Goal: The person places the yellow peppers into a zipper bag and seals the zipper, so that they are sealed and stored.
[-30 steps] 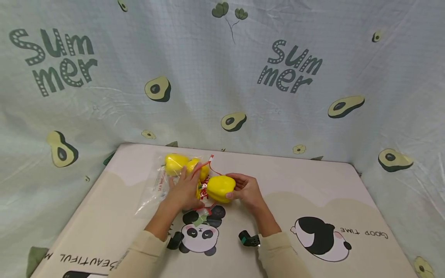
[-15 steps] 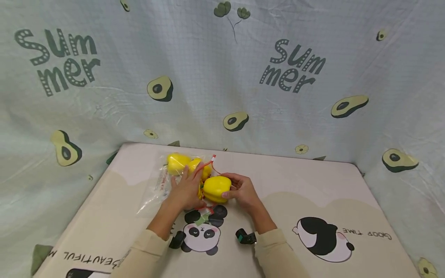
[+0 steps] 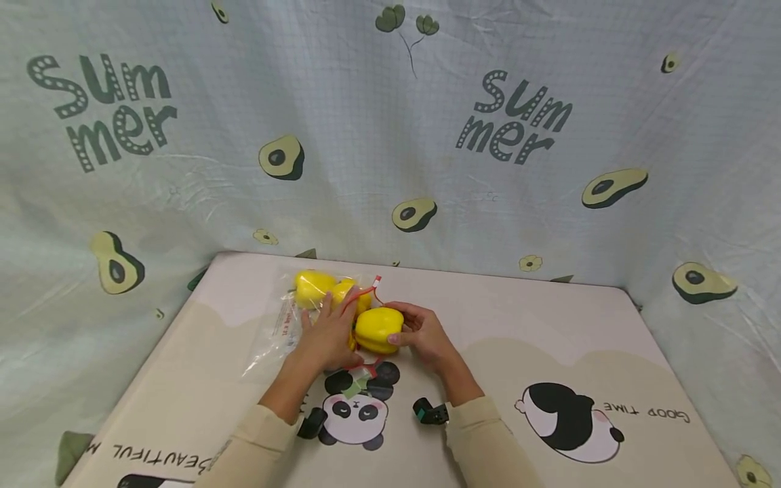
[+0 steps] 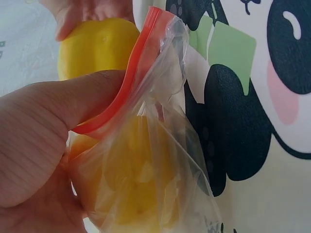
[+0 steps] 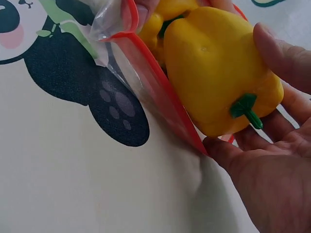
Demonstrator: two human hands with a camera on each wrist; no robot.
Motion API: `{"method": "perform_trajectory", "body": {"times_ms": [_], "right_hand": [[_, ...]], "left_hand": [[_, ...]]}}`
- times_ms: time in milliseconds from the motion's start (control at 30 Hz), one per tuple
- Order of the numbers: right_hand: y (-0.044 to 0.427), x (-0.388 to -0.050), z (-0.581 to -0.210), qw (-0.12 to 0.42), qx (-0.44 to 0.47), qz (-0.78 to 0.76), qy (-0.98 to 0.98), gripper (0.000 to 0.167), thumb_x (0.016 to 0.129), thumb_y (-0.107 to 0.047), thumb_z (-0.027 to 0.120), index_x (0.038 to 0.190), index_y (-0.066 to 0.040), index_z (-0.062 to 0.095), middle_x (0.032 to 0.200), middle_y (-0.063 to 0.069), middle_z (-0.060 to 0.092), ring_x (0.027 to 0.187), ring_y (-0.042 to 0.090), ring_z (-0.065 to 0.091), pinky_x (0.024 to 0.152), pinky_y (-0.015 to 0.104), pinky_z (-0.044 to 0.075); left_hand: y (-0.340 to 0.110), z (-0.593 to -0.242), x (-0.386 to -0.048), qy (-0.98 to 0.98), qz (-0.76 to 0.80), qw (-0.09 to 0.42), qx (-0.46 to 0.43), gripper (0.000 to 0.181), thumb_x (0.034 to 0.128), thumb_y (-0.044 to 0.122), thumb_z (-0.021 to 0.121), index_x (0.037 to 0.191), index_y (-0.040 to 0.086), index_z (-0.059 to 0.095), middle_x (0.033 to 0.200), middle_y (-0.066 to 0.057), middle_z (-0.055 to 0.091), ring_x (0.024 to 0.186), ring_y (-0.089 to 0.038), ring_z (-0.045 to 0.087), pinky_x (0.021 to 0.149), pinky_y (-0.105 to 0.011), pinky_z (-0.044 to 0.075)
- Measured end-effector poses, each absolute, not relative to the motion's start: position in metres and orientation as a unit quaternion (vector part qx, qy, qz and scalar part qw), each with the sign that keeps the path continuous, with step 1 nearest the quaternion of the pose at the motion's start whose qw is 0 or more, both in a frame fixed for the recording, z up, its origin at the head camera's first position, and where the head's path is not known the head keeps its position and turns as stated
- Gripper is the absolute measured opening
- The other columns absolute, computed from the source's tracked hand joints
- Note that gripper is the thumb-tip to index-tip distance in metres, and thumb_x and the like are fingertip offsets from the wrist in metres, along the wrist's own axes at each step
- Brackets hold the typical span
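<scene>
My right hand point(image 3: 427, 337) holds a yellow bell pepper point(image 3: 377, 329), thumb on one side and fingers curled round the other. In the right wrist view this bell pepper point(image 5: 223, 73) lies at the red-edged mouth of a clear zip bag point(image 5: 160, 87), its green stem towards the palm. My left hand point(image 3: 327, 339) is spread over the bag, fingers straight and apart. In the left wrist view its thumb point(image 4: 92, 94) reaches behind the bag's red zip strip point(image 4: 131, 68), the tip hidden. Several yellow bell peppers point(image 3: 313, 287) are inside the bag, partly covered by the left hand.
The bag lies on a pale table cover point(image 3: 488, 434) printed with pandas and lettering. A hanging cloth point(image 3: 354, 122) with avocado prints stands behind the table's back edge. Black wrist cameras point(image 3: 430, 411) sit below both hands.
My right hand has moved a little left, bringing the bell pepper closer to the left hand and covering more of the bag's mouth. The left hand stays in place; the head view shifted slightly.
</scene>
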State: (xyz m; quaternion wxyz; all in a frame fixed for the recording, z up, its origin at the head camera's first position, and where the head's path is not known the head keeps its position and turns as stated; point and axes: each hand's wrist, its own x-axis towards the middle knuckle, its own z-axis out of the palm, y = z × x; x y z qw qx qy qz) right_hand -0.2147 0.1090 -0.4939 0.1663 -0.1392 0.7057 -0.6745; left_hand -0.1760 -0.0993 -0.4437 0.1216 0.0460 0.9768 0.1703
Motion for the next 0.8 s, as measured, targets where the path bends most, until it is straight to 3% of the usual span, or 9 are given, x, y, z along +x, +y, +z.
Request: {"method": "perform_trajectory", "body": {"times_ms": [233,800], "right_hand": [[0.1087,-0.2166,-0.4955,0.177,-0.149,-0.652,0.722,0.065,0.086,-0.003,0.075,0.149,-0.005,0.056,0.157,0.014,0.055,0.138,0.033,0.057,0.122,0.048,0.044],[0.1038,-0.2162,-0.4922,0.189,-0.153,-0.596,0.765,0.066,0.089,-0.010,0.076,0.152,-0.011,0.054,0.158,0.011,0.054,0.133,0.033,0.059,0.118,0.049,0.048]], "left_hand": [[-0.0987,-0.4442,-0.1762,0.979,0.160,0.118,0.051,0.113,0.0751,0.034,0.092,0.166,0.015,0.027,0.178,-0.002,0.010,0.164,-0.042,0.003,0.123,-0.080,0.000],[-0.0996,-0.4438,-0.1745,0.981,0.153,0.105,0.058,0.114,0.0755,0.034,0.092,0.166,0.014,0.026,0.178,-0.001,0.011,0.164,-0.044,0.004,0.122,-0.081,-0.001]]}}
